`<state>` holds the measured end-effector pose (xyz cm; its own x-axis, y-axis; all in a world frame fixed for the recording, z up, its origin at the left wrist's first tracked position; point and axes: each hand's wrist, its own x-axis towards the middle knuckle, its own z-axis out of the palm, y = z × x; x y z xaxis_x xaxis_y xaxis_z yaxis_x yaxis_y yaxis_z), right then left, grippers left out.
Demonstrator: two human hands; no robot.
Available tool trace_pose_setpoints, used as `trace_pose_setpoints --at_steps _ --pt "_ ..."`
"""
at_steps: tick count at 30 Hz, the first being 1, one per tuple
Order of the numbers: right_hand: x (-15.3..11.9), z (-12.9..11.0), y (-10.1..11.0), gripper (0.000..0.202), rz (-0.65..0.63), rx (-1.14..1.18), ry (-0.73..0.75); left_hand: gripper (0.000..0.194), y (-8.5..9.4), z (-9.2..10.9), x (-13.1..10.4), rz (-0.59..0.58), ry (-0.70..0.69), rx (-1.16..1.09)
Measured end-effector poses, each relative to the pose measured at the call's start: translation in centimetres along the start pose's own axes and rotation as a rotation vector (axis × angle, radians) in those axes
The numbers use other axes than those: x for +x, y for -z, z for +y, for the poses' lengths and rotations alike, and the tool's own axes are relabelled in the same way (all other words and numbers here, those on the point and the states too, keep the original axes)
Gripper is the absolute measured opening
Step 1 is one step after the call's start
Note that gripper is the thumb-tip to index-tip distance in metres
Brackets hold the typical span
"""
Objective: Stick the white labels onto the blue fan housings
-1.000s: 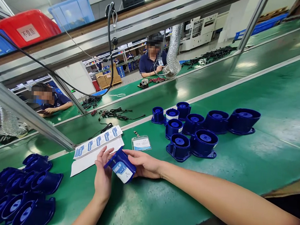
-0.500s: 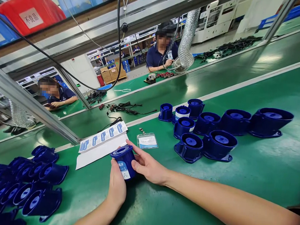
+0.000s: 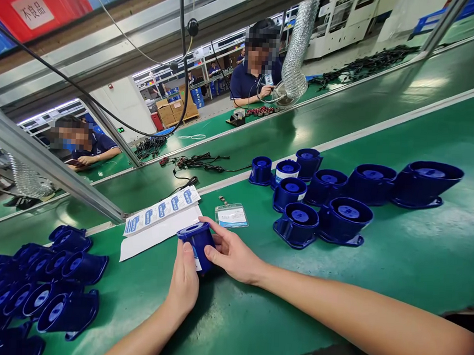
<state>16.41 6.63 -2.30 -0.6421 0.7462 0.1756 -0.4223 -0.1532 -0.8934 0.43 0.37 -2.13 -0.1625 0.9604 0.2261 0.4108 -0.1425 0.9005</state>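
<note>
Between my hands is a dark blue plastic pump housing [image 3: 207,256], held upright just above the green bench, with a white and blue label on its near side. My left hand [image 3: 185,277] presses its left side, thumb over the label and covering much of it. My right hand [image 3: 233,253] grips the right side, thumb in front and index finger along the top rim. Behind the housing lies a sheet of printed labels [image 3: 162,212] on white backing paper [image 3: 151,243]. A clear badge holder [image 3: 232,216] rests beyond my right hand.
Several similar blue housings [image 3: 298,217] stand at the right, some labelled, and a dense group [image 3: 68,311] sits at the left. Black cables [image 3: 200,163] lie across the divider strip. A metal post [image 3: 57,159] rises at left. Two co-workers [image 3: 253,76] [image 3: 91,142] sit opposite.
My left thumb and fingers have moved up over the label, hiding more of it. The housing has turned slightly between my hands. The whole view has shifted a little.
</note>
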Motion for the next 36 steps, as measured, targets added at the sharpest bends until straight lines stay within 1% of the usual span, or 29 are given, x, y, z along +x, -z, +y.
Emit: trace_pose_setpoints --at_steps 3,5,8,12,14,15,17,19,22,25,28,32,36 --pt "0.0 0.4 0.1 0.094 0.015 -0.024 -0.009 0.058 0.3 0.2 0.1 -0.066 0.090 -0.035" --pt "0.0 0.7 0.3 0.093 0.020 -0.033 -0.011 0.059 0.5 0.3 0.1 -0.110 0.124 -0.054" --pt "0.2 0.9 0.7 0.092 0.017 -0.026 -0.008 0.060 0.9 0.3 0.2 -0.152 0.126 -0.071" --pt "0.6 0.5 1.4 0.093 -0.019 0.014 -0.007 0.063 1.6 0.2 0.4 -0.229 0.110 -0.084" --pt "0.8 0.3 1.6 0.094 -0.026 0.041 -0.014 0.064 1.9 0.0 0.6 -0.269 0.099 -0.127" --pt "0.9 0.2 1.7 0.094 -0.028 0.057 -0.019 0.064 2.0 -0.1 0.8 -0.270 0.100 -0.160" --pt "1.0 0.1 1.7 0.095 -0.040 0.090 -0.032 0.064 2.1 -0.5 1.0 -0.231 0.116 -0.223" --pt "1.0 0.3 1.6 0.094 -0.062 0.117 -0.039 0.070 2.0 -0.7 1.2 -0.167 0.136 -0.246" --pt "1.0 0.5 1.3 0.090 -0.072 0.123 -0.030 0.083 1.7 -0.5 1.1 -0.078 0.125 -0.226" --pt "0.9 0.5 1.1 0.090 -0.050 0.108 -0.032 0.087 1.4 0.0 1.1 -0.009 0.107 -0.202" --pt "0.9 0.4 0.9 0.091 -0.022 0.076 -0.036 0.091 1.2 0.2 1.2 0.025 0.114 -0.191" --pt "0.8 0.6 0.7 0.089 0.002 0.030 -0.032 0.099 0.9 0.1 1.2 0.045 0.156 -0.226" --pt "0.8 0.8 0.6 0.085 0.029 -0.003 -0.018 0.096 0.5 0.0 1.1 0.036 0.177 -0.320"
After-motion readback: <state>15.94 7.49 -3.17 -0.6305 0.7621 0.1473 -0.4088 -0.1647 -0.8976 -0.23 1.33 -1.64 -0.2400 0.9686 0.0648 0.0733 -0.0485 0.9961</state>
